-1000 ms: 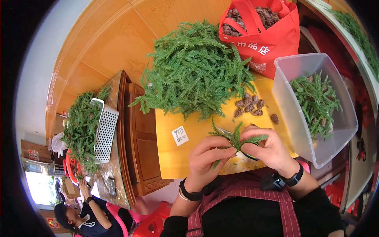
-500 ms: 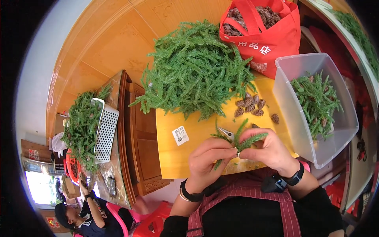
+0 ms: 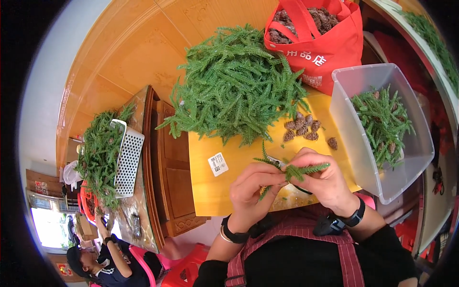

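Note:
Above the front edge of the yellow tabletop (image 3: pixel 203 191), my left hand (image 3: pixel 256 186) and my right hand (image 3: pixel 320 182) meet, both closed on a small green artificial pine sprig (image 3: pixel 294 172). Its needle branches fan out between my fingers, and its stem is mostly hidden by them. Behind my fingers, a pair of scissors (image 3: pixel 275 160) lies partly covered. Several brown pine cones (image 3: pixel 301 126) sit in a cluster just beyond my hands, with a single pine cone (image 3: pixel 332 143) apart to the right.
A big heap of pine sprigs (image 3: pixel 239 86) covers the table's far side. Behind stands a red bag (image 3: pixel 330 62) of pine cones. At right is a clear plastic bin (image 3: pixel 380 184) with finished-looking sprigs. Left, another person (image 3: pixel 112 258) works beside a white perforated basket (image 3: pixel 129 162).
The sprig has turned between my fingers, its branches now pointing more toward the right. My right hand has shifted slightly and its fingers have moved closer over the stem.

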The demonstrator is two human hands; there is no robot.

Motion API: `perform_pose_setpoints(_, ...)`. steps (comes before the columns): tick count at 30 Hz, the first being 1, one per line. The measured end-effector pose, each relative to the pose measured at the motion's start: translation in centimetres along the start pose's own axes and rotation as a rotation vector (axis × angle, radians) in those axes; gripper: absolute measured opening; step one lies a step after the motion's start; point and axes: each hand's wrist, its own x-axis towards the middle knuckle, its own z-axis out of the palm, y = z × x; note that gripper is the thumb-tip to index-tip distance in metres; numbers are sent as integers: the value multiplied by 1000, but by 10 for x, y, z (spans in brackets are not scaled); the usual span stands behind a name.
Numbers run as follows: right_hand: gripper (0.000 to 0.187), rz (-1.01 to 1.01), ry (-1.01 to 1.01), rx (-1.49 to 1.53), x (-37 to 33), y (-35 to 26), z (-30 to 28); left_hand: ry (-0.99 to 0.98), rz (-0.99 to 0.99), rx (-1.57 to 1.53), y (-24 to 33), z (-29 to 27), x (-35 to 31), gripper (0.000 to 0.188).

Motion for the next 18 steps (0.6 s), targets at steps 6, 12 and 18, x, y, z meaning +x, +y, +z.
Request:
perform_pose_setpoints(6, 22, -283, -57, -172, 4, 10, -3, 47, -100, -177, 0, 7, -1, 16)
perform_pose_setpoints(12, 19, -107, 30, -34, 4, -4, 7, 31, -111, -77, 0, 4, 1, 14)
perform_pose_setpoints(18, 13, -80, -44, -134, 3, -9, -1, -39, 8, 48, 4, 3, 5, 15)
